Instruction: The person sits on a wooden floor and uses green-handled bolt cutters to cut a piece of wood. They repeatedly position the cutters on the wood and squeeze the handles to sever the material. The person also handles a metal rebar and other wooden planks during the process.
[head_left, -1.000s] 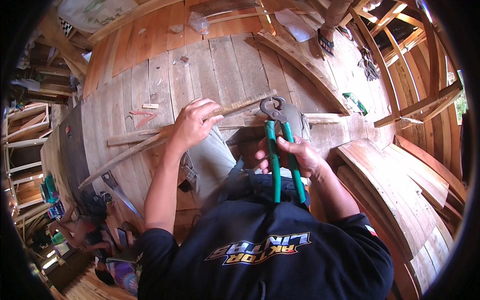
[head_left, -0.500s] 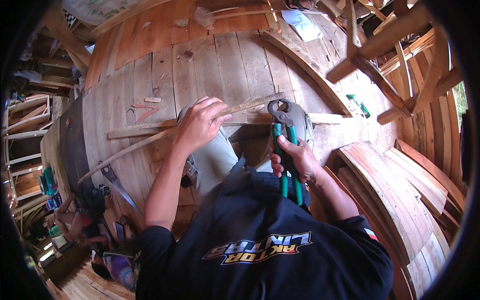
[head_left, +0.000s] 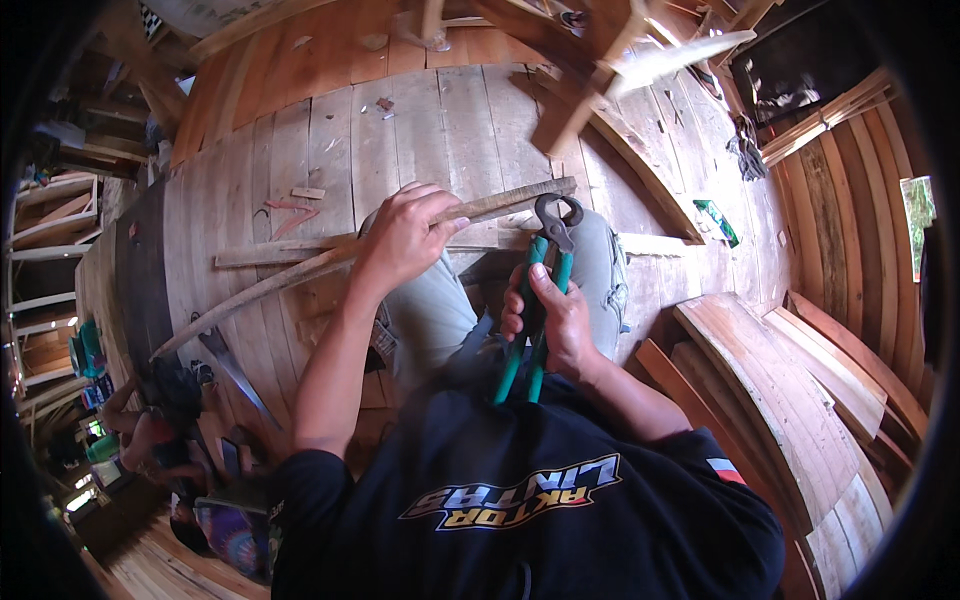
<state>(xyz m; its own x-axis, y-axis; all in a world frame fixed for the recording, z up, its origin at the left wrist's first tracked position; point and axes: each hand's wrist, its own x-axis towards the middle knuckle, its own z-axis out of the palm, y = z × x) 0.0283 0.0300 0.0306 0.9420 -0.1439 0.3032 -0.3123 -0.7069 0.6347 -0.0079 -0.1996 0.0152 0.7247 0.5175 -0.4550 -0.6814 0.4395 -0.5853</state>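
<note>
My left hand (head_left: 405,235) is closed round a long, thin wooden strip (head_left: 265,293). The strip runs from the floor at lower left up past my hand, its far end lying near my knees. My right hand (head_left: 552,315) grips a pair of pincers (head_left: 558,238) with green handles and dark, rounded jaws pointing away from me. These jaws sit just below the strip's far end; whether they touch it I cannot tell. Beneath the strip, a flat board (head_left: 290,254) lies across in front of my legs.
A handsaw (head_left: 240,378) lies at left, beyond a small wood scrap (head_left: 308,192). Curved planks (head_left: 770,390) are stacked at right. A blurred wooden frame (head_left: 590,95) stands over the far floor, near a long beam (head_left: 640,155). Another person (head_left: 150,435) is at lower left.
My right hand has moved left with the pincers, bringing the jaws closer to the strip. The wooden frame at the far right has shifted left over the floor.
</note>
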